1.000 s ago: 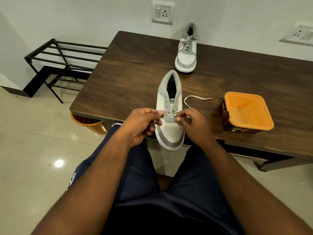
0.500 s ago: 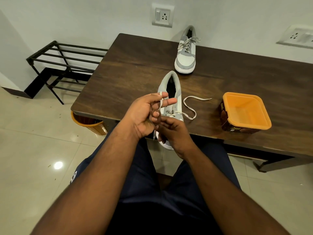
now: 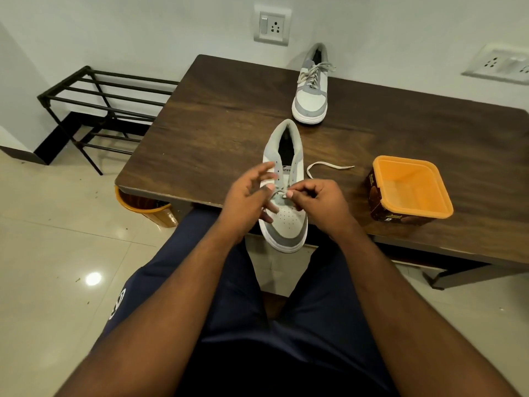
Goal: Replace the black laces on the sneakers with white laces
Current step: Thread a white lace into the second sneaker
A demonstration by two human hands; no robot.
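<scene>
Near sneaker (image 3: 286,196), white and grey, at the front edge of the wooden table (image 3: 217,116), toe overhanging toward the person. White lace (image 3: 317,167) runs through its lowest eyelets, its free end lying on the table to the right. Right hand (image 3: 323,204) pinches the lace over the eyelets; left hand (image 3: 246,199) is beside the shoe, fingers spread and loose. Far sneaker (image 3: 312,93), laced, stands behind; orange tub (image 3: 412,190) to the right

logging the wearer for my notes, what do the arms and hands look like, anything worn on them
Both forearms are bare up to the frame edge: no sleeves show. The left hand and right hand wear no gloves, and no rings, watch or bands are visible. Fingernails look short and plain. The only clothing in view is dark navy shorts with a white mark on the left leg.
</scene>
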